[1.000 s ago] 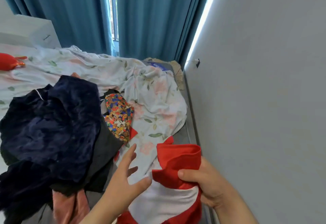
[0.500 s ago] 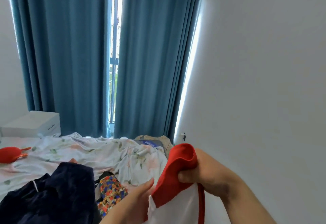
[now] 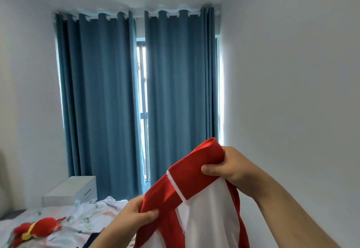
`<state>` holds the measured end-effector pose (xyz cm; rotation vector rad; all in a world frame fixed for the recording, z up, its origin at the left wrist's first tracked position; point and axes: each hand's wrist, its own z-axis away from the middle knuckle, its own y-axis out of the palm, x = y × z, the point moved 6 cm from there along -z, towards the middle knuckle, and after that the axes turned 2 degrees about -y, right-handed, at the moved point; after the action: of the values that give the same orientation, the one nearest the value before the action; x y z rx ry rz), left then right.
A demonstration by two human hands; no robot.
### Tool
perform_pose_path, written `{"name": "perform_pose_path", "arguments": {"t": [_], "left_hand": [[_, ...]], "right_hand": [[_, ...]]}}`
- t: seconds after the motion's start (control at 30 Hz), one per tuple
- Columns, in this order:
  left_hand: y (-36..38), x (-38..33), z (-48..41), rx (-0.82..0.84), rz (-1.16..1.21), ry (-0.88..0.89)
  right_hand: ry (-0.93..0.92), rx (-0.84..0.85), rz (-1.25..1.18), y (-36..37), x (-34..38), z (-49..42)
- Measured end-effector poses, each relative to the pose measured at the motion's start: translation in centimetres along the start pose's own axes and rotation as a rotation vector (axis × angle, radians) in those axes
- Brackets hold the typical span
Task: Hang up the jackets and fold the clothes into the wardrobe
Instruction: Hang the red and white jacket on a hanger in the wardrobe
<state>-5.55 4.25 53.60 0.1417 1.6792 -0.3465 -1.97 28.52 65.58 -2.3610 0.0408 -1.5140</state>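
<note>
Garment [image 3: 194,199], red with white panels, is held up above the bed [image 3: 83,218], toward its right edge. Right hand [image 3: 231,167] grips the upper red hem, fingers [image 3: 211,169] clenched on the cloth. Left hand [image 3: 134,216] pinches a lower red fold, its fingers curled round it. Red plush toy [image 3: 39,228] lies near the bed's left edge. Blue curtains [image 3: 101,101] hang behind, with a white nightstand [image 3: 72,189] below them.

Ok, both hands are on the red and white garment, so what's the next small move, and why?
Probably spread the hands apart to pull the red and white garment taut. The right hand grips a bunched red fold up high and the left hand pinches the cloth lower down, so it hangs crumpled between them.
</note>
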Motion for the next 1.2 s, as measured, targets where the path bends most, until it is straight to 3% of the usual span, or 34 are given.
{"name": "perform_pose_path", "arguments": {"t": [0.07, 0.17, 0.27, 0.33, 0.43, 0.57, 0.77, 0.9, 1.0, 1.1, 1.2], "left_hand": [[-1.2, -1.4, -0.7, -0.184, 0.137, 0.028], [-2.0, -4.4, -1.2, -0.333, 0.090, 0.053], [0.7, -6.4, -0.7, -0.201, 0.041, 0.046], [3.4, -5.6, -0.4, -0.103, -0.004, -0.017], [8.0, -4.7, -0.3, 0.031, -0.062, 0.022], [11.8, -4.8, -0.4, 0.043, 0.071, -0.016], [11.4, -3.9, 2.3, 0.070, 0.060, -0.075], [11.3, -2.5, 4.7, 0.071, -0.247, -0.093], [9.5, -1.9, 6.7, -0.041, -0.329, -0.175], [5.1, -3.1, 8.6, -0.388, 0.089, -0.130], [1.4, -6.4, 10.5, -0.640, 0.230, -0.039]], "right_hand": [[-0.006, -0.014, -0.001, -1.4, 0.1, 0.2], [0.003, -0.064, -0.002, -3.2, -0.4, 0.1], [-0.018, -0.033, -0.023, -3.7, -0.3, -0.2], [-0.047, 0.055, -0.031, -3.3, 0.5, -0.5], [-0.087, 0.196, -0.016, -2.8, 2.0, -1.0], [-0.121, 0.327, -0.047, -3.0, 3.3, -1.5], [-0.206, 0.232, -0.186, -5.1, 4.0, -2.3], [-0.228, 0.167, -0.248, -5.9, 4.2, -2.4], [-0.195, 0.126, -0.287, -5.4, 4.1, -2.8], [-0.076, 0.096, -0.320, -3.7, 3.4, -3.3], [0.000, 0.156, -0.339, -0.5, 2.8, -3.2]]}}
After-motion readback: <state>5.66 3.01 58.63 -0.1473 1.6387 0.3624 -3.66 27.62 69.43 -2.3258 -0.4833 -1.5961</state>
